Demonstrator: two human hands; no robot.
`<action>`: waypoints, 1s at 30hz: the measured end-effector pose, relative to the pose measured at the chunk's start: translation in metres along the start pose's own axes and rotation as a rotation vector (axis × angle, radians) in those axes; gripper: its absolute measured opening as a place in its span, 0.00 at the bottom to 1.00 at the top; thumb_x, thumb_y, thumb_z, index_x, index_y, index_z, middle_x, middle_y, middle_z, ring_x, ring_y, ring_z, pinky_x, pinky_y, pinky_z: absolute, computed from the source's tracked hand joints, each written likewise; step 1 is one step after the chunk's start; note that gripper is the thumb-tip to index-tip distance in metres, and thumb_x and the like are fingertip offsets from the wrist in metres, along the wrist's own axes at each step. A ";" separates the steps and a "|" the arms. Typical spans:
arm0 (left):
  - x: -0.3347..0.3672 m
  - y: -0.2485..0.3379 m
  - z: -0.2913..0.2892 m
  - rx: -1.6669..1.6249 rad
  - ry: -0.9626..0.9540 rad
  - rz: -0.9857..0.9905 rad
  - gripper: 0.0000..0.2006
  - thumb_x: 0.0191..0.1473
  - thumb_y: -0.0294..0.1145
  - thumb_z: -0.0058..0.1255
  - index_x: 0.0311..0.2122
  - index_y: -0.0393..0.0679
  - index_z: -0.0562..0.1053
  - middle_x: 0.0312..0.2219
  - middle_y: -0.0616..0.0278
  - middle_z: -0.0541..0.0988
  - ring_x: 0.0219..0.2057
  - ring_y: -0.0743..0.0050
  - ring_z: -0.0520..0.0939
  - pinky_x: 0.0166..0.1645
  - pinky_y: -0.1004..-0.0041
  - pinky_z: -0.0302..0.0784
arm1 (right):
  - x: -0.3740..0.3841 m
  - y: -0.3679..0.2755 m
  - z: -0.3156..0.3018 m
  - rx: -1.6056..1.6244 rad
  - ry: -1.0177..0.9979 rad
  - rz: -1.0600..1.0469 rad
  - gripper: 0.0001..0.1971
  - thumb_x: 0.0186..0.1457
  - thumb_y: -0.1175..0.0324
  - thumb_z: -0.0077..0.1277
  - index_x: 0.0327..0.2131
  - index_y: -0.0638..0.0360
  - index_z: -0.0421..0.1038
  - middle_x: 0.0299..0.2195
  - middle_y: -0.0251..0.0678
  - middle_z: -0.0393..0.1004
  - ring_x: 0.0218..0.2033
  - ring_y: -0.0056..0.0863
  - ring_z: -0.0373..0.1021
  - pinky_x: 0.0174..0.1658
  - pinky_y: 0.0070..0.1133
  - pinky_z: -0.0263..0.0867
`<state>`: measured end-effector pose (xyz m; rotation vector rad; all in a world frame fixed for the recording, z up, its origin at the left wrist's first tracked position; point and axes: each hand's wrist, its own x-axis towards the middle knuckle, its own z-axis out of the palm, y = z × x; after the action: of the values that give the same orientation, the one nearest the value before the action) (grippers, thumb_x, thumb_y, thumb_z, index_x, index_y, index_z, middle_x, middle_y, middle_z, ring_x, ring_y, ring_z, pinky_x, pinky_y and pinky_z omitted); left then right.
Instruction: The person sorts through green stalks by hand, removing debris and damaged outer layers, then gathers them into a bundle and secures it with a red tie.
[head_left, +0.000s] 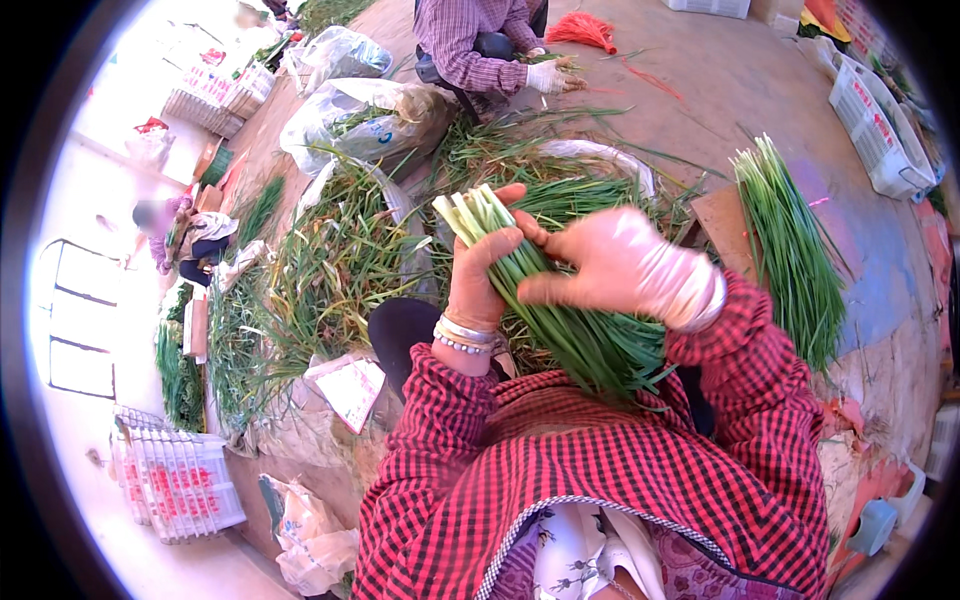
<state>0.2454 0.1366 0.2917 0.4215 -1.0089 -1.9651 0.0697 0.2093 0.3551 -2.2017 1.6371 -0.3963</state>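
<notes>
A bunch of garlic chives (600,335) lies slanted over my lap, pale stem ends up to the left and green leaves down to the right. My left hand (480,265) is closed round it just below the stem ends, with bracelets at the wrist. Blurred by motion, my right hand (610,262) is over the stems with thumb and fingers apart; a shiny, pale wrinkled covering shows at its wrist. Whether its fingertips touch the bunch I cannot tell. Beyond my hands lie more green chives (575,200). To the right, a large neat bundle of chives (790,255) rests on the floor.
Loose, partly yellowed leaves (335,260) heap at the left, near a stuffed plastic bag (370,125). A co-worker (475,45) sits ahead beside red ties (582,32); another person (195,235) sits far left. White crates (180,485) (880,130) stand at both sides.
</notes>
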 end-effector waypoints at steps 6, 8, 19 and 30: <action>0.002 -0.005 0.034 0.546 -0.172 -0.133 0.24 0.46 0.19 0.58 0.52 0.39 0.70 0.31 0.67 0.79 0.34 0.76 0.79 0.43 0.75 0.75 | 0.017 0.000 -0.082 -0.177 0.828 -0.440 0.36 0.52 0.38 0.48 0.44 0.69 0.70 0.42 0.52 0.72 0.45 0.48 0.70 0.48 0.35 0.66; 0.006 -0.011 0.040 0.708 -0.356 -0.101 0.24 0.54 0.23 0.52 0.57 0.41 0.63 0.44 0.62 0.75 0.46 0.75 0.75 0.51 0.70 0.72 | 0.012 -0.018 -0.072 -0.243 0.632 -0.436 0.34 0.50 0.43 0.54 0.47 0.69 0.69 0.43 0.51 0.72 0.47 0.48 0.69 0.51 0.35 0.64; 0.023 0.007 0.076 0.371 0.063 0.085 0.26 0.47 0.19 0.59 0.54 0.40 0.68 0.37 0.66 0.78 0.38 0.80 0.78 0.44 0.78 0.75 | -0.016 0.033 0.037 0.934 0.315 -0.216 0.54 0.46 0.60 0.67 0.67 0.58 0.37 0.64 0.44 0.52 0.64 0.31 0.50 0.65 0.30 0.47; 0.031 -0.039 0.117 0.090 -0.156 0.107 0.30 0.63 0.40 0.43 0.66 0.43 0.52 0.64 0.57 0.58 0.64 0.62 0.60 0.66 0.63 0.56 | -0.036 0.051 0.061 1.587 0.663 -0.038 0.44 0.44 0.70 0.66 0.63 0.60 0.52 0.55 0.33 0.66 0.57 0.23 0.61 0.61 0.25 0.55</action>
<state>0.1343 0.1805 0.3361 0.2603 -1.1982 -1.8833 0.0423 0.2382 0.2772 -0.8474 0.7778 -1.7674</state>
